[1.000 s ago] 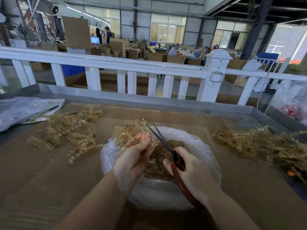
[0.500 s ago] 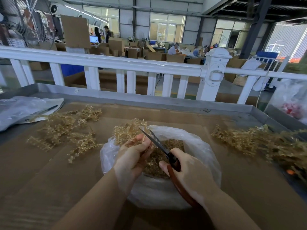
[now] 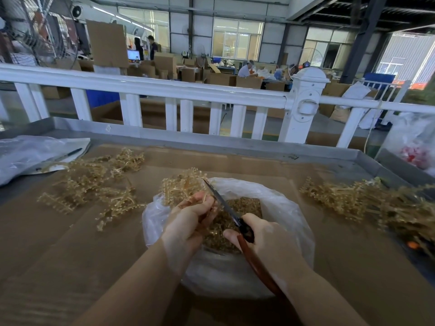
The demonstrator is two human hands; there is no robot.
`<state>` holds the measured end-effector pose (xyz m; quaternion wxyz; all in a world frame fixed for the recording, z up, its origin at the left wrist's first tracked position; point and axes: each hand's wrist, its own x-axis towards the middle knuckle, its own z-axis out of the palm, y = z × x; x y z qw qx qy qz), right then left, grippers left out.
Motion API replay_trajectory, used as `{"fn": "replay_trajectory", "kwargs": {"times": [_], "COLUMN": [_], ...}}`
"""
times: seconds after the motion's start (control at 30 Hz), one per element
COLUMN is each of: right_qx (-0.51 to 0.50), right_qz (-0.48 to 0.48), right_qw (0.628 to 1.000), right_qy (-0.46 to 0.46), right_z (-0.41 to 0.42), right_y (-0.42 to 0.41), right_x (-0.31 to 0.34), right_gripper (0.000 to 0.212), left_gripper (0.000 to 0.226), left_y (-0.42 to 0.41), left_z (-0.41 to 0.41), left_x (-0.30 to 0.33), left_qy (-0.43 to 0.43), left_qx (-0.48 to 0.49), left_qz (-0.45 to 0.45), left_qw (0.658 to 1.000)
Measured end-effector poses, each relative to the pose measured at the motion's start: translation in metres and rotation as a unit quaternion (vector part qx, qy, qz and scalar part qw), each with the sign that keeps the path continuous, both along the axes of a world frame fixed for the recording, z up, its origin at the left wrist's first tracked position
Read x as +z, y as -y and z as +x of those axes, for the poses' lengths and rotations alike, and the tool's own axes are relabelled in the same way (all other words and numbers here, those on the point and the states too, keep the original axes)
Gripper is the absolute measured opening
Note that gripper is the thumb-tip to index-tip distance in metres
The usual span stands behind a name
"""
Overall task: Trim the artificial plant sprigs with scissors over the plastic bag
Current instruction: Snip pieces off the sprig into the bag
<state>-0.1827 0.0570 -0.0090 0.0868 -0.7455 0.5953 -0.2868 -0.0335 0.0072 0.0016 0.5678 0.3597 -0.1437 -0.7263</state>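
Head: left hand (image 3: 188, 222) fingers pinch sprig (image 3: 182, 188); right hand (image 3: 266, 243) grips scissors (image 3: 223, 205), blades closed beside it.

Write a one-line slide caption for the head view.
Left hand holds a sprig over the plastic bag while the right hand works scissors.
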Motion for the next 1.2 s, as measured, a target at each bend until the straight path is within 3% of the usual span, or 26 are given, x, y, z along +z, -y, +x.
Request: {"fn": "replay_trajectory", "kwargs": {"times": [0.3, 0.63, 0.77, 1.2], "right_qx": [0.009, -0.008, -0.005, 0.003], "right_qz": [0.009, 0.021, 0.023, 0.033], "right_qw": [1.000, 1.000, 1.000, 0.995], "right_qy": [-0.004, 0.011, 0.004, 0.096], "right_z": [0.0016, 0.0038, 0.0037, -0.0020], "right_y": [-0.0007, 0.0002, -0.0003, 0.0059], "right_x": [0.0014, 0.0021, 0.0021, 0.0003], "right_gripper": [0.031, 0.034, 0.033, 0.037], "left_gripper": [0.013, 0.015, 0.002, 0.013], "left_y": [0.0019, -0.0008, -0.0018, 0.0002], "left_z": [0.0024, 0.0017, 0.0012, 0.0022], "left_x": [0.0005, -0.0020, -0.0011, -0.0054], "left_qy": [0.020, 0.053, 0.063, 0.093], "left_qx": [-0.021, -0.070, -0.071, -0.037], "left_qz": [-0.005, 0.010, 0.011, -0.055], "left_qw": [1.000, 0.996, 0.995, 0.994]}}
